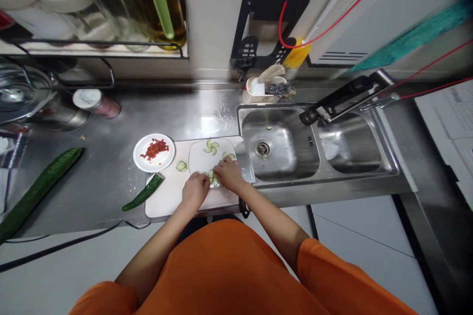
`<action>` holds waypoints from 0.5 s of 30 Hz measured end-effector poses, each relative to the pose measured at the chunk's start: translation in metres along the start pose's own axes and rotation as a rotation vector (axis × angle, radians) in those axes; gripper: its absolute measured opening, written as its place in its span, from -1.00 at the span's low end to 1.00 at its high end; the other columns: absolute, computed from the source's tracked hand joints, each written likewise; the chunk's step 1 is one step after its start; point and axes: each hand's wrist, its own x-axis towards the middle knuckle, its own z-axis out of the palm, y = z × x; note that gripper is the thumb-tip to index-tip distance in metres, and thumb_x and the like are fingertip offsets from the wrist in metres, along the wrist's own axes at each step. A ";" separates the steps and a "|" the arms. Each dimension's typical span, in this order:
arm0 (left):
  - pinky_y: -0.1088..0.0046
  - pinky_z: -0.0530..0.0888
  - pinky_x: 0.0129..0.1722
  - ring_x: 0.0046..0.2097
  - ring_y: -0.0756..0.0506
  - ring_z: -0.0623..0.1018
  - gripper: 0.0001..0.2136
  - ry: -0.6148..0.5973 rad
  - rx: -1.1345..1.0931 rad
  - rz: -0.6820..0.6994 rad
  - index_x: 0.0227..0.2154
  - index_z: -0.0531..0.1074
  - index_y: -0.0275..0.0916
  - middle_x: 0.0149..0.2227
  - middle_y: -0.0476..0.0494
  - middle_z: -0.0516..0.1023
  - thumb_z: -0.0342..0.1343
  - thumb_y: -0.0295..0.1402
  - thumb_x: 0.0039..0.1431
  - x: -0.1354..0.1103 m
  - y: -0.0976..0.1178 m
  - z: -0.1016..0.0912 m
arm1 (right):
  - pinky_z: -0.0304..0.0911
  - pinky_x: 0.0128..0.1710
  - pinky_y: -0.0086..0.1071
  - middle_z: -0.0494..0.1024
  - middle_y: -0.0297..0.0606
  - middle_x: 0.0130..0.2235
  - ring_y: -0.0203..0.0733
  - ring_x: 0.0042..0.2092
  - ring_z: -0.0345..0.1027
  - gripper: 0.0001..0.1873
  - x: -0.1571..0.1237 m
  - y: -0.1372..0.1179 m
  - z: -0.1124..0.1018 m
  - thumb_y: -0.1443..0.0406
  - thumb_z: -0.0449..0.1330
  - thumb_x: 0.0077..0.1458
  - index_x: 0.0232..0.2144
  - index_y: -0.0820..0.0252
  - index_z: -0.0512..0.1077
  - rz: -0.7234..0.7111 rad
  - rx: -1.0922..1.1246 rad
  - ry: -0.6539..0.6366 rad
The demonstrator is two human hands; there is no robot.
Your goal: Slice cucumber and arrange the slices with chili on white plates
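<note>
Cucumber slices (213,179) between opposing fingers (220,170)

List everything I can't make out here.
All in the head view:
- Grip of the left hand and right hand: the fingers hide their contact with the cucumber slices.
- Large cucumber: one end is cut off by the left edge.
- Amber bottle: top cut off by the upper edge.
- Red jar: label too blurred to read.
</note>
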 end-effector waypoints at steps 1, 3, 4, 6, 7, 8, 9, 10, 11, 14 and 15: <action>0.48 0.32 -0.24 -0.28 -0.05 0.46 -0.81 -0.004 0.004 0.006 -0.37 0.54 -0.17 -0.31 -0.13 0.46 0.01 -0.36 0.11 0.000 0.000 0.000 | -0.04 -0.21 -0.26 0.50 -0.17 -0.21 -0.04 -0.04 0.08 -0.77 0.000 0.000 0.000 0.27 0.02 0.20 -0.31 0.12 0.49 -0.001 0.001 -0.001; 0.47 0.33 -0.23 -0.27 -0.05 0.46 -0.80 -0.008 0.002 0.023 -0.37 0.55 -0.17 -0.31 -0.13 0.48 0.00 -0.35 0.11 0.000 -0.001 0.000 | -0.04 -0.21 -0.26 0.50 -0.16 -0.21 -0.04 -0.04 0.08 -0.76 -0.001 0.000 0.000 0.27 0.01 0.21 -0.31 0.12 0.49 -0.001 0.011 0.000; 0.48 0.33 -0.22 -0.27 -0.05 0.47 -0.80 -0.008 -0.007 0.034 -0.37 0.55 -0.17 -0.31 -0.13 0.48 -0.01 -0.36 0.11 0.000 -0.002 0.000 | -0.04 -0.21 -0.26 0.50 -0.16 -0.22 -0.05 -0.04 0.09 -0.76 -0.002 0.000 -0.001 0.27 0.01 0.21 -0.32 0.12 0.49 0.002 0.020 0.001; 0.48 0.34 -0.19 -0.25 -0.05 0.48 -0.80 0.006 -0.036 0.058 -0.38 0.55 -0.18 -0.31 -0.12 0.50 0.00 -0.36 0.10 0.000 -0.006 -0.002 | -0.05 -0.23 -0.27 0.50 -0.17 -0.22 -0.06 -0.04 0.09 -0.76 -0.003 0.000 -0.004 0.27 0.01 0.21 -0.32 0.13 0.49 0.020 0.043 0.008; 0.48 0.34 -0.17 -0.23 -0.05 0.48 -0.80 0.024 -0.056 0.071 -0.38 0.54 -0.18 -0.31 -0.12 0.51 0.00 -0.36 0.09 0.001 -0.010 -0.004 | -0.05 -0.24 -0.27 0.50 -0.18 -0.23 -0.06 -0.03 0.09 -0.76 -0.004 0.000 -0.005 0.27 0.01 0.21 -0.32 0.13 0.49 0.035 0.055 0.013; 0.48 0.35 -0.16 -0.22 -0.05 0.48 -0.81 0.054 -0.075 0.080 -0.38 0.54 -0.18 -0.30 -0.12 0.52 0.00 -0.36 0.09 0.002 -0.015 -0.007 | -0.05 -0.24 -0.28 0.51 -0.19 -0.23 -0.07 -0.03 0.09 -0.76 -0.006 0.000 -0.007 0.27 0.02 0.21 -0.32 0.12 0.49 0.054 0.067 0.018; 0.48 0.35 -0.14 -0.21 -0.05 0.48 -0.81 0.094 -0.087 0.080 -0.37 0.54 -0.19 -0.29 -0.12 0.53 0.00 -0.36 0.09 0.003 -0.020 -0.010 | -0.06 -0.25 -0.28 0.51 -0.20 -0.23 -0.07 -0.03 0.10 -0.77 -0.008 0.001 -0.009 0.27 0.02 0.20 -0.32 0.12 0.49 0.076 0.079 0.025; 0.48 0.35 -0.13 -0.20 -0.06 0.49 -0.80 0.140 -0.092 0.066 -0.36 0.53 -0.19 -0.28 -0.12 0.53 0.00 -0.35 0.09 0.004 -0.026 -0.014 | -0.06 -0.26 -0.29 0.51 -0.21 -0.23 -0.08 -0.03 0.10 -0.78 -0.010 0.002 -0.011 0.27 0.03 0.20 -0.31 0.11 0.48 0.098 0.090 0.033; 0.47 0.35 -0.12 -0.20 -0.06 0.49 -0.80 0.185 -0.084 0.036 -0.34 0.53 -0.19 -0.26 -0.12 0.53 0.00 -0.34 0.09 0.005 -0.032 -0.019 | -0.07 -0.27 -0.29 0.51 -0.22 -0.23 -0.08 -0.04 0.10 -0.79 -0.013 0.003 -0.012 0.27 0.04 0.19 -0.31 0.10 0.48 0.120 0.101 0.044; 0.41 0.36 -0.14 -0.22 -0.11 0.50 -0.75 0.249 -0.005 -0.094 -0.21 0.51 -0.18 -0.21 -0.16 0.53 0.00 -0.29 0.10 0.008 -0.048 -0.035 | -0.08 -0.28 -0.31 0.51 -0.25 -0.24 -0.10 -0.05 0.12 -0.80 -0.025 0.004 -0.014 0.27 0.05 0.19 -0.30 0.10 0.49 0.182 0.135 0.073; 0.39 0.36 -0.16 -0.21 -0.13 0.50 -0.72 0.251 0.030 -0.128 -0.17 0.50 -0.18 -0.19 -0.19 0.52 0.00 -0.28 0.11 0.009 -0.052 -0.039 | -0.08 -0.29 -0.31 0.51 -0.25 -0.25 -0.11 -0.05 0.12 -0.79 -0.030 0.003 -0.014 0.27 0.04 0.19 -0.30 0.09 0.49 0.200 0.143 0.077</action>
